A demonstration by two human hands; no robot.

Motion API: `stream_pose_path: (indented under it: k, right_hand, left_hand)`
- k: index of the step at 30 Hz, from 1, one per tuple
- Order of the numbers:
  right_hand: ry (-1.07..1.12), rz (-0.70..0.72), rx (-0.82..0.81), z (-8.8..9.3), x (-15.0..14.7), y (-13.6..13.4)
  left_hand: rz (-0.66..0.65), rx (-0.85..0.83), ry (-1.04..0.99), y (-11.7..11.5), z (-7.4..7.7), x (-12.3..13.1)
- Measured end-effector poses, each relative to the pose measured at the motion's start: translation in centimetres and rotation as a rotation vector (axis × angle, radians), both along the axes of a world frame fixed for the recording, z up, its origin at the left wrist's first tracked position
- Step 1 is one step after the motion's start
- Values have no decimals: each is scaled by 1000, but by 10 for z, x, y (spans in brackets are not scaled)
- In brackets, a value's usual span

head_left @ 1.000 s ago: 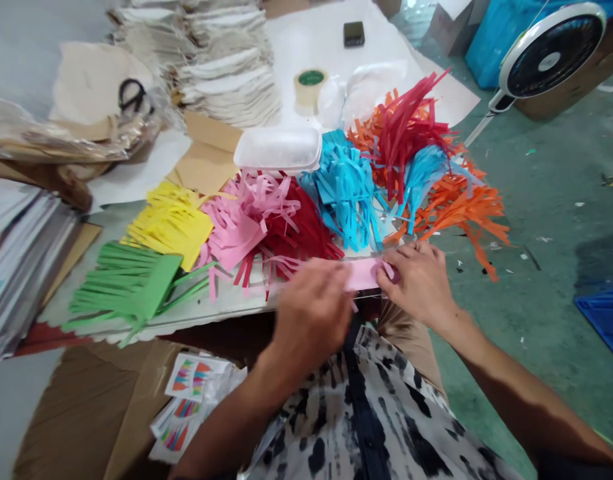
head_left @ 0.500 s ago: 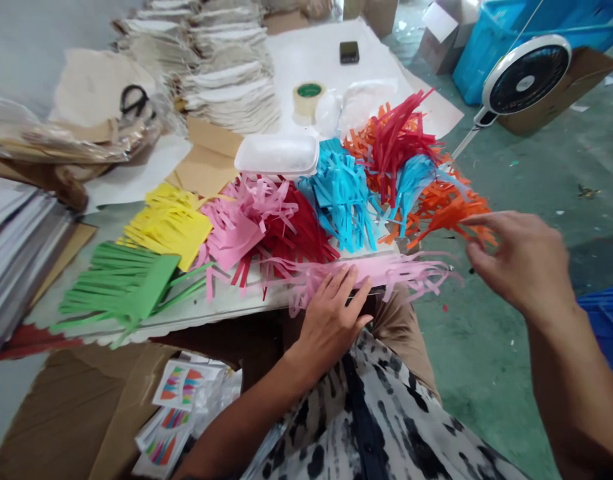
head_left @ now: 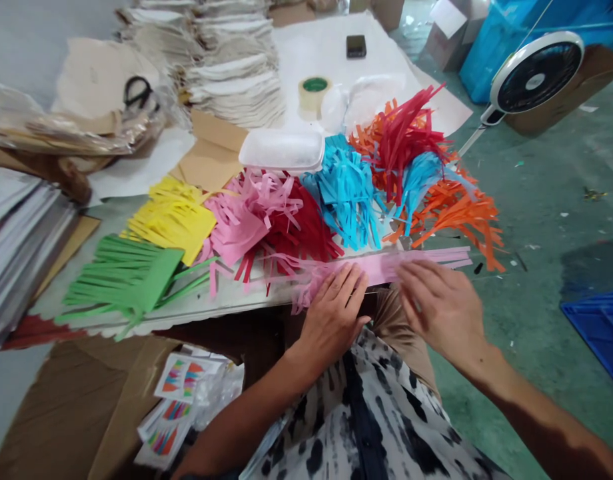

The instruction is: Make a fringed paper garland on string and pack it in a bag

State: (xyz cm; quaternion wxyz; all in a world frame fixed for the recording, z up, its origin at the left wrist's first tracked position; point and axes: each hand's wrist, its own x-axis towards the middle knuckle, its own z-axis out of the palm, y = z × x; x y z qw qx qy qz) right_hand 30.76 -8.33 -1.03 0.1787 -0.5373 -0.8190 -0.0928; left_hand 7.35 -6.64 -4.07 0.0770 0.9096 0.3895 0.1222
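A long pink fringed paper strip lies along the near edge of the low work surface. My left hand rests flat on its left part, fingers spread. Flat and open as well, my right hand lies over the strip's right part, where the pink fringes reach out past the edge. Behind the strip sit piles of fringed paper: green, yellow, pink, dark red, blue and orange with red.
A white plastic box, a tape roll, scissors, stacked cloth bags and a small black device lie farther back. A white fan stands on the floor at right, with a blue crate. Printed cards lie below.
My right hand pulled out to the right, drawing the pink strip's fringes straight, then came back down onto the strip. My left hand flattened on the strip and stayed.
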Motion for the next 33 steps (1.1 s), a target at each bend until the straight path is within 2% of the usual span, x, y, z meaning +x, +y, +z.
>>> stream_pose_path:
  k: [3,6,11,13,15,17,19,20,21,23,24,26,29,31,33]
  right_hand:
    - [28,143,-55,-5,-12,-2]
    - [36,149,-79,-15,-16,-3]
    - [47,150,-76,-22,-9,-1]
    - [64,154,-61,-21,-9,1]
    - [74,156,-58,-20,-10,3]
    - [74,156,-65,-19,-11,5]
    - [73,155,-64,-18,-11,7]
    - [73,154,-60,-17,-11,7]
    - [72,153,-59,-17,-11,7]
    - [66,150,-67,-18,-9,8]
    - [63,151,-74,-19,-8,8]
    - [67,165,-80,-22,-3,8]
    - [111,201,-84,-24,6,11]
    - [152,233,-114,-23,11,16]
    - [190,268,-175,-20,15,22]
  left_hand:
    - [-1,9,-5,-1,0,-1]
    - [-22,40,-5,-1,4,-15]
    - [14,115,15,14,30,-74]
    - [91,104,19,25,44,-101]
    - [224,76,61,33,56,-118]
    - [409,146,109,36,66,-118]
    - [496,271,72,33,70,-99]
    - [457,318,4,30,69,-84]
    - [330,318,-91,25,65,-67]
    - [56,192,-138,17,51,-34]
    - [-7,142,-111,14,42,-21]
    - [-20,91,-83,10,22,-6]
    - [19,97,-114,10,0,-9]
    - [47,101,-144,13,-3,-17]
    - [59,75,-171,17,2,-24]
